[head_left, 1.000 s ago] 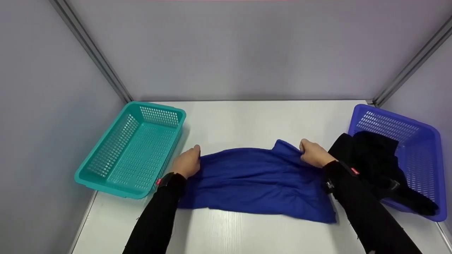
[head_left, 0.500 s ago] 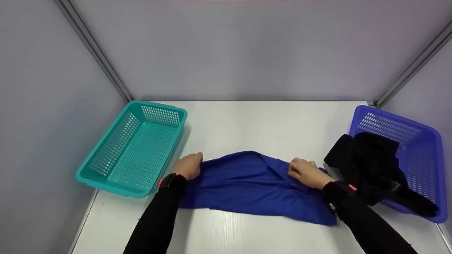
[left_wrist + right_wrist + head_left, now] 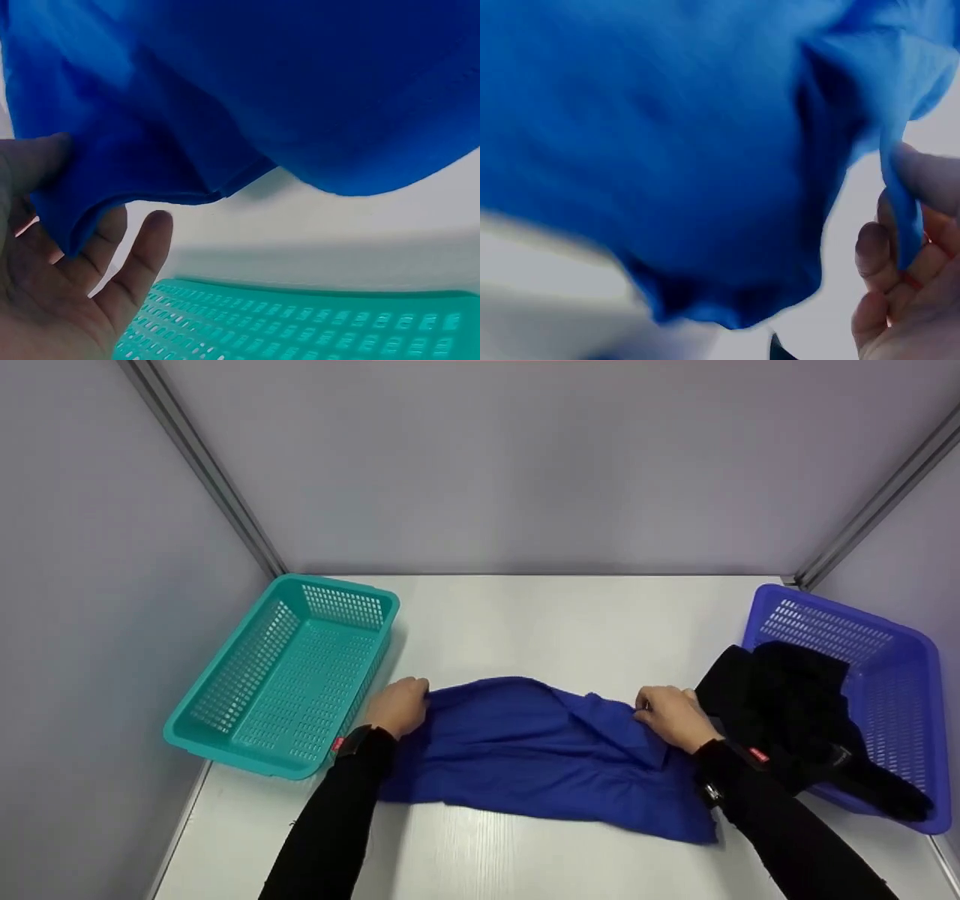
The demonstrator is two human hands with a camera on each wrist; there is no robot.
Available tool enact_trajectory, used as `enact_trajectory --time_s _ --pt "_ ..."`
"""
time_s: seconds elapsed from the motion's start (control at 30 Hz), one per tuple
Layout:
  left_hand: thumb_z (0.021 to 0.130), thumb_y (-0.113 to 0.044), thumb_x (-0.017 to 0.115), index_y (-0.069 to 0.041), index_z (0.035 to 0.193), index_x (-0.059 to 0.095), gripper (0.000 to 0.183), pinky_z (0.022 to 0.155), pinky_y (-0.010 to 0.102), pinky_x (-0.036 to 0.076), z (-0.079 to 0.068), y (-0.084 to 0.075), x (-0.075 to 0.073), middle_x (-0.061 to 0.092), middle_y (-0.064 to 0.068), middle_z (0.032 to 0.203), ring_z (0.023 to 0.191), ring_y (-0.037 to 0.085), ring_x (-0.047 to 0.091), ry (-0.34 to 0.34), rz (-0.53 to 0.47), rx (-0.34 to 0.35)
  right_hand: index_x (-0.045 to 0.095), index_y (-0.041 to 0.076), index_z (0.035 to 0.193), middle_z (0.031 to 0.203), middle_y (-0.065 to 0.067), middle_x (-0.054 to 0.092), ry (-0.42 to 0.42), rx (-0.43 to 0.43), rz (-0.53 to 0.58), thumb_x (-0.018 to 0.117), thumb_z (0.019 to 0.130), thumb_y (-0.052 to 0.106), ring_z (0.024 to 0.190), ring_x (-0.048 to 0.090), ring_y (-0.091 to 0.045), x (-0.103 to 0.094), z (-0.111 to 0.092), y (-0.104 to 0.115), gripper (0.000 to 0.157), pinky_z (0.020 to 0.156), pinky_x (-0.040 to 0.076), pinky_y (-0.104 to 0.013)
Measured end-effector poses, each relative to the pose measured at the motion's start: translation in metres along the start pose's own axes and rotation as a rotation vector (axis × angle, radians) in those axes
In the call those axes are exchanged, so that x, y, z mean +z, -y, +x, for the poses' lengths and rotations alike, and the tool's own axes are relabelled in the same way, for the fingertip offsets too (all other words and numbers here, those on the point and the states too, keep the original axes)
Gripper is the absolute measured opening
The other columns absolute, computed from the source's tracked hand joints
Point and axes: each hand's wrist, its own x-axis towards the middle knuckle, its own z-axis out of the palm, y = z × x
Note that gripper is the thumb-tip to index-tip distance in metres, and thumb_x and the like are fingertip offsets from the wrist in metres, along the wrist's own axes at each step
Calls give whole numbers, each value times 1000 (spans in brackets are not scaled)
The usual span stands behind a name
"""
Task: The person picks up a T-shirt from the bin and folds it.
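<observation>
A blue cloth garment (image 3: 517, 750), wrinkled and with a fold near its right end, lies across the white table. At its far left corner the left hand (image 3: 399, 706) pinches the edge. In the left wrist view the thumb (image 3: 46, 159) presses the cloth (image 3: 127, 142) against the fingers, the others spread loosely. The right hand (image 3: 675, 716) grips the far right edge. Seen from the right wrist, a narrow strip of the cloth (image 3: 705, 150) is caught between thumb and curled fingers (image 3: 881, 255).
A teal plastic basket (image 3: 390, 604) stands at the left, close by the left hand. On the right, a purple-blue basket (image 3: 930, 697) has black clothing (image 3: 795, 712) hanging over its near-left rim, close to the right forearm. Grey panels (image 3: 540, 465) enclose the table.
The right hand comes nearer the body with the cloth's far right edge, then shifts slightly right and away. The raised corner there is lower, leaving a fold. The left hand stays nearly in place.
</observation>
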Motion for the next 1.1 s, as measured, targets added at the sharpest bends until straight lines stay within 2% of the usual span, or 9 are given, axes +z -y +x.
enact_trajectory --time_s 0.13,0.23,0.43,0.57,0.67,0.73,0.9,1.0,1.1 --pt "96 -7 65 -3 94 66 5 73 52 55 8 -1 -5 67 15 91 89 36 68 -88 13 -23 62 3 88 78 -18 70 -160 -29 -110 72 89 6 72 66 -41 -22 19 2 11 68 39 -50" --pt "98 -7 64 -3 98 67 5 73 55 56 14 -1 -10 67 15 94 89 37 68 -134 4 -60 58 0 92 76 -23 68 -273 -34 -144 68 92 4 70 65 -45 -39 35 3 11 70 38 -52" --pt "98 -6 64 -4 99 68 5 77 56 55 24 0 -21 70 17 97 91 38 69 -203 -45 -120 57 -1 97 77 -27 68 -453 -25 -118 65 93 -1 73 64 -49 -67 60 3 9 79 39 -57" --pt "97 -3 64 -3 98 68 4 77 56 55 26 1 -26 70 17 98 92 39 69 -273 -57 -115 56 0 98 80 -28 69 -500 -24 -79 63 95 -1 75 65 -49 -76 67 5 8 83 39 -58" --pt "95 2 64 -2 99 70 8 77 55 56 24 2 -27 71 17 99 92 39 69 -293 -38 -76 57 0 99 80 -26 69 -484 -62 -45 64 95 0 75 65 -48 -79 62 7 8 82 42 -58" --pt "91 5 64 -1 99 70 12 76 55 56 20 3 -26 70 18 97 90 40 69 -282 -9 -35 58 1 99 79 -23 69 -434 -117 -17 65 95 0 72 65 -43 -79 53 9 8 76 46 -56" --pt "83 12 66 0 92 69 15 75 53 54 7 7 -20 66 17 87 86 39 66 -242 68 75 61 6 98 80 -4 67 -237 -284 78 68 94 -2 68 60 -17 -75 18 7 12 61 49 -40" --pt "81 14 66 0 87 66 14 75 53 53 -2 11 -15 64 17 83 84 39 64 -238 107 134 62 10 96 84 3 67 -138 -345 147 71 90 -5 71 58 -5 -69 -4 1 19 63 51 -30" --pt "83 14 66 1 87 66 13 74 52 53 -10 16 -10 63 17 84 83 39 64 -240 155 176 62 12 95 87 6 68 -25 -374 219 73 87 -9 77 60 -1 -64 -24 -6 26 66 53 -23"
